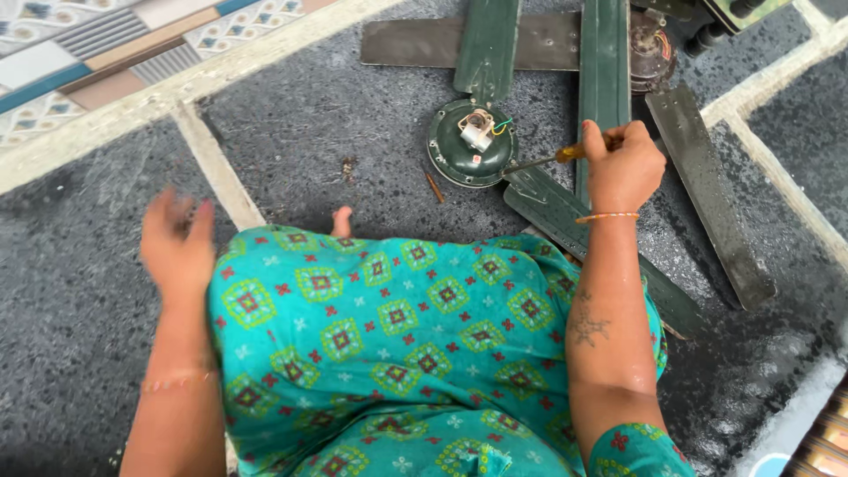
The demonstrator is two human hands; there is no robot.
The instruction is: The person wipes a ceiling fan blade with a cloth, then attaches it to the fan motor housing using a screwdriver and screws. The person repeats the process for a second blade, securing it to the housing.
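Screwdriver (549, 159) with the amber handle is what the right hand (624, 168) is closed around, fist wrapped on the handle and the thin metal shaft pointing left toward the round dark green ceiling fan motor housing (468, 146), which sits on the dark speckled stone floor (300, 124) near the top middle of the slab. The tip ends right at the housing's right rim; I can't tell if it's actually seated in a screw. The tool looks light and stiff, and the smooth plastic handle could get slippery, so a full fist on the handle looks like the sensible hold. The housing looks like heavy metal, rigid, not something that slides around easily. Its exposed wiring block (478, 129) with thin coloured wires in the middle looks delicate, so I'd grab the housing by the rim and keep off the centre. Long green fan blades (604, 71) fan out from it toward the top edge and lower right, flat and thin, probably bendy at the ends and awkward to lift. The left hand (179, 243) is off to the left over the floor, blurred, fingers spread and holding nothing. A small brownish stick-like thing (435, 187), maybe a screw or nail, lies on the floor just below the housing. A teal patterned garment (397, 344) covers the person's lap.
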